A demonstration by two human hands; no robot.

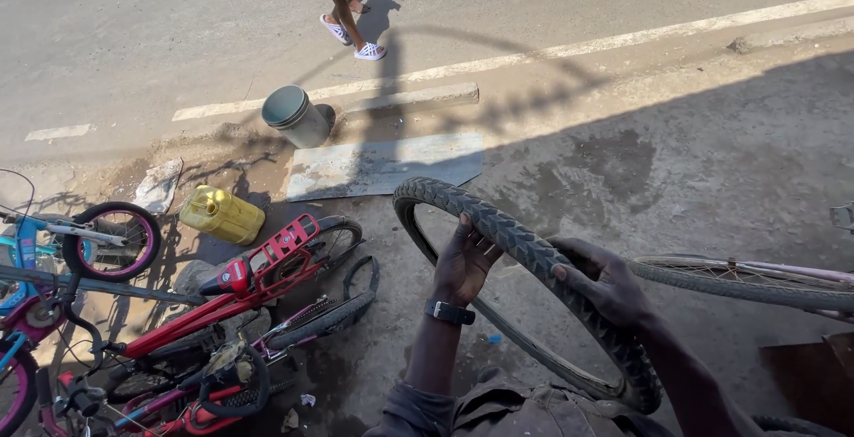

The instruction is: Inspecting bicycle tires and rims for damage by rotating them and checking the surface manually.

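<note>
Your sleeves and forearms enter from the bottom edge, a dark wristwatch [449, 312] on the left wrist. Both hands are on a knobby black bicycle tyre [525, 250], off any rim, held up in front of you over the dirt ground [712, 179].

Left hand [464, 264]: reaches up from inside the hoop, fingers curled over the upper tread, thumb on the inner edge. Closed on the tyre.

Right hand [605, 281]: laid over the outer tread further down the right side, fingers wrapped across the knobs. Also closed on the tyre.

Position: the hoop stands tilted, its long span running from upper left, away from you, to lower right, close to your body. Your grips sit side by side on the same upper-right arc; the free far curve lies up and to the left of your left hand, which is the nearer hand to it. The near bottom of the hoop lies below your right hand.

Surroundings: to your right, a spoked bicycle wheel [747, 279] lies partly in view. To your left, a red bicycle [249, 286] lies among other bicycles, a small blue one [53, 250] at the edge. Beyond them, a yellow jerrycan [222, 215], a flat board [382, 166] and a grey bucket [295, 117] at the kerb. Farthest, on the paved road [178, 28], a passer-by's legs in white sandals [351, 32].
</note>
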